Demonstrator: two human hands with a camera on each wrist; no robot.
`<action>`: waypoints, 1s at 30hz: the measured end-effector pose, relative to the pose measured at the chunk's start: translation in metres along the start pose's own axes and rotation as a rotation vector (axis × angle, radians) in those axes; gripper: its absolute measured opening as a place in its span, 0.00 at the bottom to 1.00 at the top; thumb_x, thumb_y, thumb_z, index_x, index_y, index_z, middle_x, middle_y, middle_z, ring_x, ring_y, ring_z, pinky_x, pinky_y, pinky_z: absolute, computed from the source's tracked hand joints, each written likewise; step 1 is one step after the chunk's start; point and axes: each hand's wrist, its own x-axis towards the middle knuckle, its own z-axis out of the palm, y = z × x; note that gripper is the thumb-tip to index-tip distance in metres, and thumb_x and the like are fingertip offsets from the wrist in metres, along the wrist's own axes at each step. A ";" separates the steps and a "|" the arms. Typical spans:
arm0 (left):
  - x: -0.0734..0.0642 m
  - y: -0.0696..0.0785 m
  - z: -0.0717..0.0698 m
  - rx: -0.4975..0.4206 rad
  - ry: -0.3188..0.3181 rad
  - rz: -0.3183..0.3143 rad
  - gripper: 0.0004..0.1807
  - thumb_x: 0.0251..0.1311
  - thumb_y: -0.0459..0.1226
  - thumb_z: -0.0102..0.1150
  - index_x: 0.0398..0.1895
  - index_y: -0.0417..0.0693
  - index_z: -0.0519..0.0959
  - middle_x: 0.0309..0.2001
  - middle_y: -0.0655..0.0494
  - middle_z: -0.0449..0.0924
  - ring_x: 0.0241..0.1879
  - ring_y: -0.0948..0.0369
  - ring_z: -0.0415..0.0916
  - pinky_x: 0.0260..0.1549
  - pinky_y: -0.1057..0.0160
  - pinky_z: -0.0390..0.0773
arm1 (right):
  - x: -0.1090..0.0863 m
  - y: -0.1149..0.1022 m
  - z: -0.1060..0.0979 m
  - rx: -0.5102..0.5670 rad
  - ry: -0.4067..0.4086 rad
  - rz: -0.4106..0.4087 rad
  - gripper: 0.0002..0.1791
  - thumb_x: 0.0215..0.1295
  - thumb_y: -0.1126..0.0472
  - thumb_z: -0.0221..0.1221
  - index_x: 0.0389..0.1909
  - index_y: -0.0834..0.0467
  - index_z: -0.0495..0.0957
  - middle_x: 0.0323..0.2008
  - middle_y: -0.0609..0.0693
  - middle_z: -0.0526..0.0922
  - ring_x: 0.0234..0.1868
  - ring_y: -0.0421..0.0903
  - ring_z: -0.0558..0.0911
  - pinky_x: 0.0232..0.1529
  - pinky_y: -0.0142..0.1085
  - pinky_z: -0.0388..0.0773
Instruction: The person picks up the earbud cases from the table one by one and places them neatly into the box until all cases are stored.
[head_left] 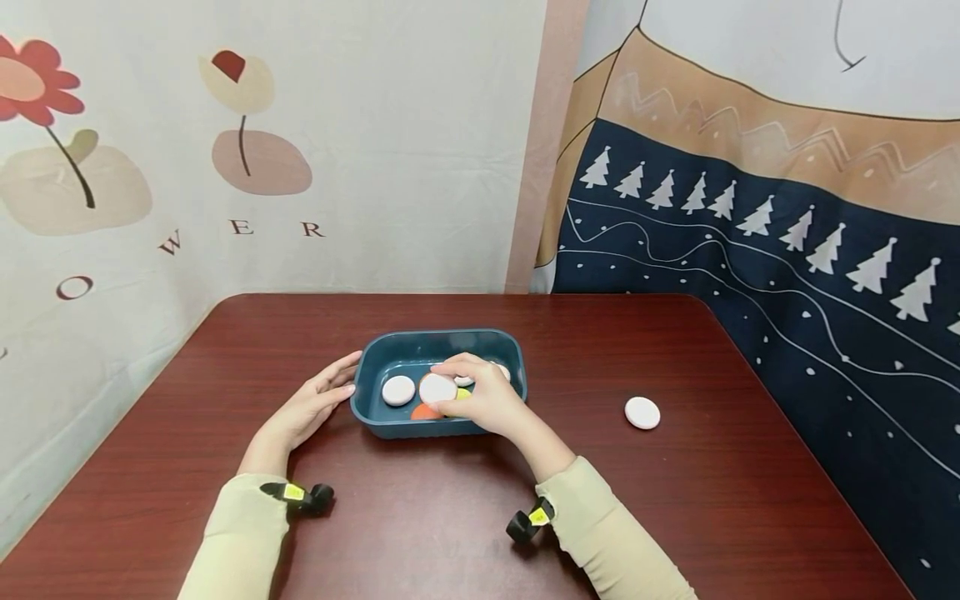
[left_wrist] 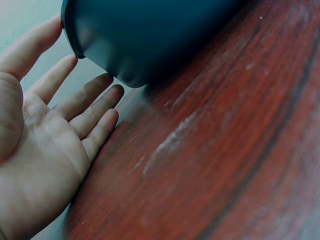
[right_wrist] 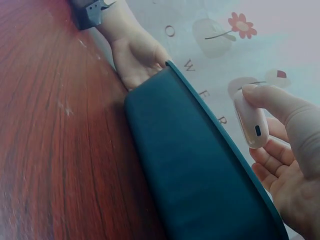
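A dark teal rectangular bin stands on the table. Thumb and fingers of my right hand pinch a white round disc over the bin. The right wrist view shows this disc edge-on, thick and rounded, with a small dark slot in its edge, above the bin's rim. My left hand is at the bin's left end, fingers extended, fingertips against its wall and rim. Inside lie a white disc at left, an orange disc and a yellow-green piece, plus other white ones partly hidden behind my right hand.
Another white disc lies on the reddish-brown table, to the right of the bin. Printed cloth hangings stand behind the table. Each wrist wears a black strap with a small camera.
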 end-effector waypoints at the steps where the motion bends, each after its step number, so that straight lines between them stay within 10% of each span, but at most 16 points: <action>1: 0.000 0.000 0.000 0.001 0.000 0.000 0.33 0.70 0.33 0.47 0.75 0.42 0.48 0.72 0.36 0.48 0.63 0.67 0.58 0.56 0.73 0.60 | 0.000 0.000 0.001 -0.003 -0.003 0.010 0.26 0.50 0.60 0.73 0.52 0.60 0.81 0.48 0.46 0.79 0.50 0.42 0.74 0.46 0.50 0.75; 30: 0.000 0.000 0.001 0.011 0.004 -0.003 0.33 0.71 0.33 0.47 0.75 0.42 0.49 0.72 0.37 0.49 0.63 0.67 0.59 0.56 0.73 0.61 | 0.020 -0.011 0.032 -0.099 -0.104 0.040 0.30 0.49 0.52 0.73 0.55 0.56 0.80 0.51 0.45 0.79 0.54 0.39 0.74 0.54 0.30 0.69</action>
